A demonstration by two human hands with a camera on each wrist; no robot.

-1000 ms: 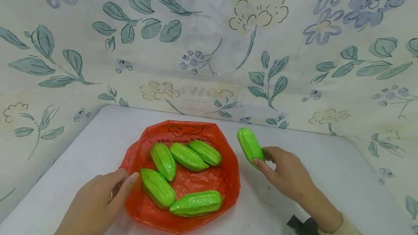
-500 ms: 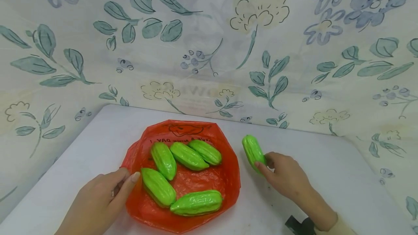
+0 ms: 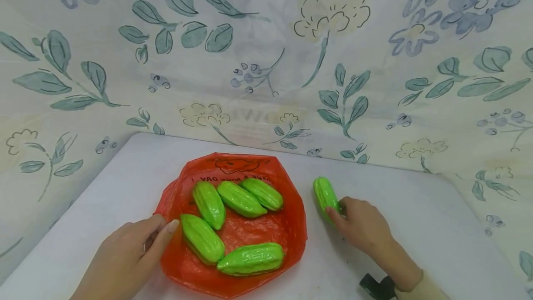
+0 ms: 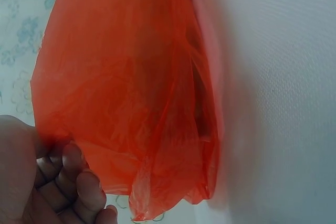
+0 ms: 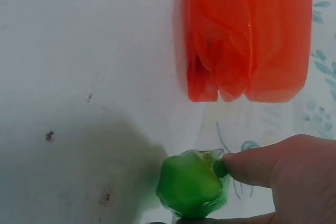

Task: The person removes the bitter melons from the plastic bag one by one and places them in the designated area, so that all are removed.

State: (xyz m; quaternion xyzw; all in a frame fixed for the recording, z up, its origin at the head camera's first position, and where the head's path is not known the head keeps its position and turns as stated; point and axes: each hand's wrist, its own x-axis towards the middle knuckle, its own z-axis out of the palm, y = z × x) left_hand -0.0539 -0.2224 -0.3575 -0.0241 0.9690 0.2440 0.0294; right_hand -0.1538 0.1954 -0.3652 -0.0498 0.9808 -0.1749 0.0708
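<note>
In the head view, my right hand [image 3: 365, 223] grips the near end of a bright green, ridged bitter melon [image 3: 324, 192] between thumb and fingers, close over the table to the right of the bag. The right wrist view shows the melon [image 5: 190, 184] end-on, its shadow beside it. A red plastic bag [image 3: 296, 226] stands with its mouth spread wide. Inside it lie several more glossy bitter melons [image 3: 251, 259]. My left hand [image 3: 125, 251] pinches the bag's left rim between thumb and index finger; its other fingers [image 4: 88, 187] curl loosely outside the bag.
A white table [image 3: 420, 216] lies under everything, with a few small dark specks. Behind it hangs a cloth [image 3: 266, 54] patterned with leaves and flowers. A black strap-like piece [image 3: 378, 286] sits by my right wrist.
My right hand has moved the bitter melon slightly right and down toward the table, away from the bag. The left hand and the melons in the bag have stayed in place.
</note>
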